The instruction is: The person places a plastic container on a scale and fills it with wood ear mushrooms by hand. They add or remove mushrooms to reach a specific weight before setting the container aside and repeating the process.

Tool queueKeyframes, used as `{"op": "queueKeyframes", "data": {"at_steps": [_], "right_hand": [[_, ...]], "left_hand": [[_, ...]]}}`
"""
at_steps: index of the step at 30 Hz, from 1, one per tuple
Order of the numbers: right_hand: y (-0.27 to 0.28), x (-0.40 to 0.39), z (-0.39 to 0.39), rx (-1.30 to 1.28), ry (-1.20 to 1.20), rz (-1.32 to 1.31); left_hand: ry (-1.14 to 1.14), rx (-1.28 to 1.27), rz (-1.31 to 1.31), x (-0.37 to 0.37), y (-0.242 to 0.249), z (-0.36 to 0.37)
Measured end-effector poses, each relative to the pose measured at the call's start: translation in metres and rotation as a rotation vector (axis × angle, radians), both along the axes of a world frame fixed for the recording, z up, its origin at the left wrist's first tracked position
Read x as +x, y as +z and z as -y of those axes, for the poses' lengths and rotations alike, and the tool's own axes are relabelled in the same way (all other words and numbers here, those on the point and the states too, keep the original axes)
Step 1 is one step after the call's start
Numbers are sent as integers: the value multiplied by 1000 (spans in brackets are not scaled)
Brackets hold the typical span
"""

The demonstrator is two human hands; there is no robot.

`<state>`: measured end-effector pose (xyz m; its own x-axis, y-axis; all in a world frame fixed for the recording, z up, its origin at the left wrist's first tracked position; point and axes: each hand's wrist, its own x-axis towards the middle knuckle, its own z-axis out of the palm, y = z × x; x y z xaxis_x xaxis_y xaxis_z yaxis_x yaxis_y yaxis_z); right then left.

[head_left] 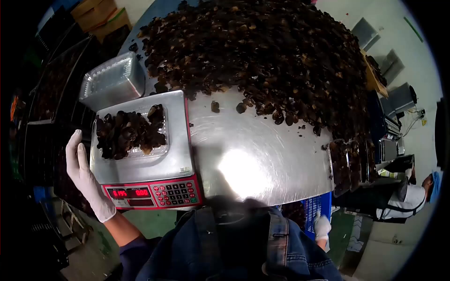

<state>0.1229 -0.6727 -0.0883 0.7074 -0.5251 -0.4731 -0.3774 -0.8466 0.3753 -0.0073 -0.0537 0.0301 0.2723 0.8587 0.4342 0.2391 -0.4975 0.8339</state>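
Observation:
A clear plastic tray [163, 147] sits on the metal pan of a red digital scale [182, 171]. Dark, curled pieces that look like wood ear mushrooms [129, 133] fill it. Red digits on the scale appear to read 0.195 and 0.00. My left hand [89, 178], in a white glove, is beside the scale's left edge with fingers stretched out and nothing in them. Low on the right, my gloved right hand [322, 227] is at the side of a blue plastic basket [311, 213]; its fingers are too small and partly hidden to make out.
A large heap of the mushrooms [262, 56] covers the far part of the metal table [206, 122]. Stacked clear trays [115, 79] stand behind the scale. Filled clear trays [341, 168] line the right edge. Another person [408, 201] is at the far right.

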Motion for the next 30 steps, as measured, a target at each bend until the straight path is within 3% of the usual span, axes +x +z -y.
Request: {"op": "queueKeyframes", "data": {"at_steps": [3,5,9,11,12,13,15,17,21,23,25,27,29,30], "right_hand": [[10,-26,-10,-28,182,161],[-1,-3,-53,666,416,700],[19,65,-216,990,920,701],[50,76,-295,1235,971,562],[52,81,-324,1346,1043,563],[55,84,-350,1459,1114,565],[72,79,-398,1436,1210,591],[64,78,-439,1369,1142,604],[26,80,-476,1538,722,424],[27,81,-467,1725,256,174],[20,93,-450,2231,-53,-85],[44,88,-414,2230,-129,-145],[35,98,-383,2203,-143,-107],[37,102,-365,2183,-316,-103]], "left_hand": [[-64,-108,-19,-14,-17,-26],[-49,46,-163,-15,-21,-35],[12,-102,-124,-9,-37,-46],[92,-123,-220,-12,-48,-51],[126,129,-346,-24,-79,-74],[111,-26,-321,-20,-71,-68],[100,103,-358,-18,-77,-64],[109,53,-291,-17,-93,-70],[103,154,-342,4,-85,-43],[89,215,-328,16,-91,-32],[66,197,-352,33,-90,-16],[1,196,-319,51,-89,1],[-67,162,-320,69,-83,24],[-152,104,-295,79,-75,39]]}}
